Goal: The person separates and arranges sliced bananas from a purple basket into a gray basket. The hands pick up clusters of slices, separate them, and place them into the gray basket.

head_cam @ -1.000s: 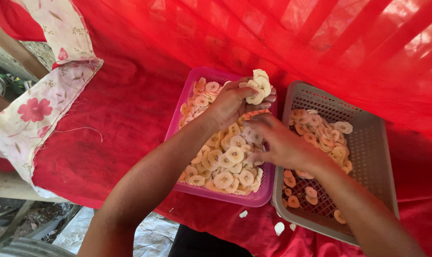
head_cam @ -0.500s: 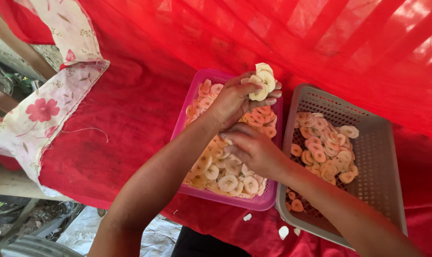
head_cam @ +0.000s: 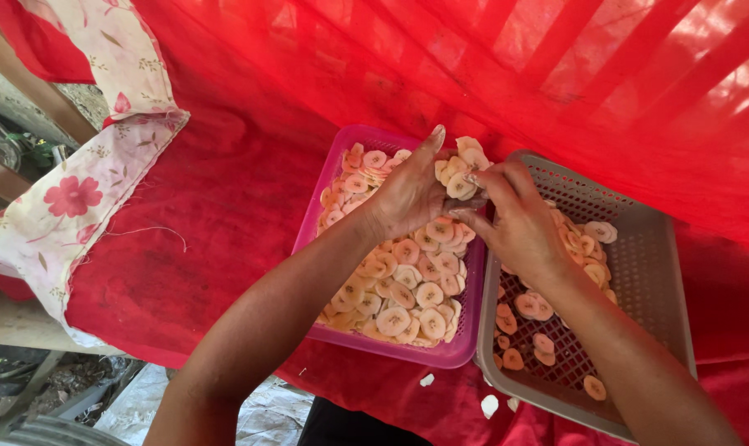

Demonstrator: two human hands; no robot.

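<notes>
Centre of frame: left hand [head_cam: 407, 194] cupped a stack of slices [head_cam: 459, 169]; right hand [head_cam: 515, 219] pinched one off.
Pink tray [head_cam: 308, 231]: pretty much full.
Grey basket [head_cam: 647, 272]: only partly covered, plenty of room left.

Grey basket [head_cam: 639, 272] corner off-frame

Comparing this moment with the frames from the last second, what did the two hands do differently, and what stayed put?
The right hand rose from the slices in the pink plastic basket to the left hand, and its fingertips now pinch at the stack of pale round fruit slices held there. The left hand kept its hold on that stack over the basket's far end. Both baskets, pink and grey plastic mesh, and the red cloth look unmoved.
</notes>
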